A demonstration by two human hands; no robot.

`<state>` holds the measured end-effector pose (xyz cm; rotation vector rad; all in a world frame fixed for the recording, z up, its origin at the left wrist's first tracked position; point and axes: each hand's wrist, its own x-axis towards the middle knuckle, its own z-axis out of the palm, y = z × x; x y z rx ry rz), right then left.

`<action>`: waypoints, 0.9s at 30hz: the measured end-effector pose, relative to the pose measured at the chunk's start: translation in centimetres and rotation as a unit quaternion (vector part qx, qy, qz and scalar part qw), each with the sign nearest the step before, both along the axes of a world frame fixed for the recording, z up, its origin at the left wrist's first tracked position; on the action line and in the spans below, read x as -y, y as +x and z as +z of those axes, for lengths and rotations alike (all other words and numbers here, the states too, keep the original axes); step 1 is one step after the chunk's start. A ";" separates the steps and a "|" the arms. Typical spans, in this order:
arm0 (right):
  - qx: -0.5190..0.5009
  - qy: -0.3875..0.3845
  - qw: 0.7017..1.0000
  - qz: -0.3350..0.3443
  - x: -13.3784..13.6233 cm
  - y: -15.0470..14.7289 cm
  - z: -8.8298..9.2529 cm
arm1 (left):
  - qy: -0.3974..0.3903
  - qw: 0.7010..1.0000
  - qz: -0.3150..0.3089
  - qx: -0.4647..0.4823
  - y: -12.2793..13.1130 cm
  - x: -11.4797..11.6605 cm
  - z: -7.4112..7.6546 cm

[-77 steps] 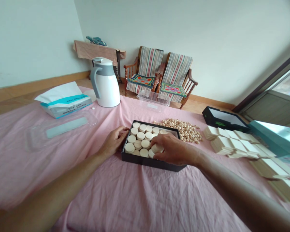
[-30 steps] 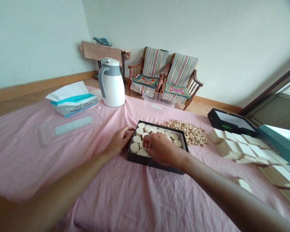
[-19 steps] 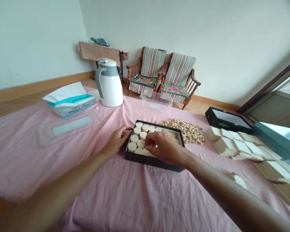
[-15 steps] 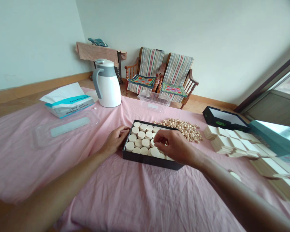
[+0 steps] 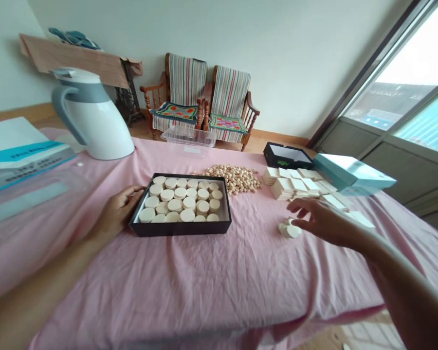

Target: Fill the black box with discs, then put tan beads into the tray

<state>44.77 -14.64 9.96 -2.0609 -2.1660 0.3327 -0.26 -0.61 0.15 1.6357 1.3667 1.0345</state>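
A shallow black box (image 5: 182, 228) filled with rows of round pale wooden discs (image 5: 175, 204) lies on the pink cloth in front of me. At its left wall, my left hand (image 5: 118, 209) has its fingers curled against the edge, holding the box. Off to the right, my right hand (image 5: 316, 218) hovers with fingers apart and slightly bent. Just below its fingertips is a small group of loose wooden discs (image 5: 290, 231). I see nothing held in that hand.
Behind the box lies a heap of small wooden pieces (image 5: 237, 179). Stacked square wooden tiles (image 5: 284, 187), a black tray (image 5: 288, 156) and a light-blue box (image 5: 352, 172) stand at the right. A white jug (image 5: 102, 124), tissue pack (image 5: 25, 158) and clear plastic container (image 5: 190, 138) are farther left.
My right hand has moved from over the disc-filled box to the loose discs on the right, its fingers now apart. The view has turned right. My left hand stays at the box.
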 end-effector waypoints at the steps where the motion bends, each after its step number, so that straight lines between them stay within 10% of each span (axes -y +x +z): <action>1: 0.016 -0.006 1.000 -0.005 0.4 0.7 -0.5 | 0.001 1.000 0.002 -0.004 0.0 0.0 0.0; 9: 0.102 -0.049 0.993 -0.026 1.9 1.6 -3.8 | -0.007 1.000 -0.002 -0.001 0.0 0.2 0.3; 27: 0.112 0.004 0.985 0.129 -0.2 0.2 -4.7 | 0.005 1.000 0.010 -0.015 -0.1 0.0 0.0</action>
